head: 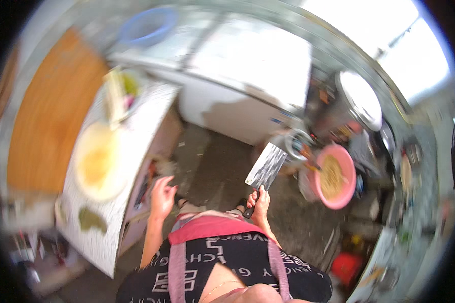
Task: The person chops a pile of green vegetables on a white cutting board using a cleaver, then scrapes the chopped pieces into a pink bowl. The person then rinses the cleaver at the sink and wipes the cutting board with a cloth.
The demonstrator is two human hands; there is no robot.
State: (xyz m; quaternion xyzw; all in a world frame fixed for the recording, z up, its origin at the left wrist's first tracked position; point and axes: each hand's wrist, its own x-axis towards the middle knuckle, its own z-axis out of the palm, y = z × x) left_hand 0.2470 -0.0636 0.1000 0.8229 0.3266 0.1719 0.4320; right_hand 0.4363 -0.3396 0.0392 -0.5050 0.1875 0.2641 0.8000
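Observation:
My right hand [261, 202] is wrapped around the dark handle of a cleaver [266, 166]. Its broad metal blade points away from me over the floor and looks wet or streaked. My left hand [163, 195] holds nothing, its fingers loosely curled and apart, just right of a white-topped table [144, 113]. On that table lies a round cutting board [98, 163] with a yellowish stain in its middle. Nearer to me on the table is a dark greenish cloth or leaf-like piece [92, 219], too blurred to name. Behind the board, a blurred heap of pale and green vegetables [117, 94] sits in a container.
A white chest-like cabinet [220, 110] stands ahead, with a blue basin [149, 26] behind it. To the right are a large lidded metal pot [358, 100], a bucket [297, 144] and a pink basin [345, 185] of pale strips. A wooden panel [53, 121] leans at left.

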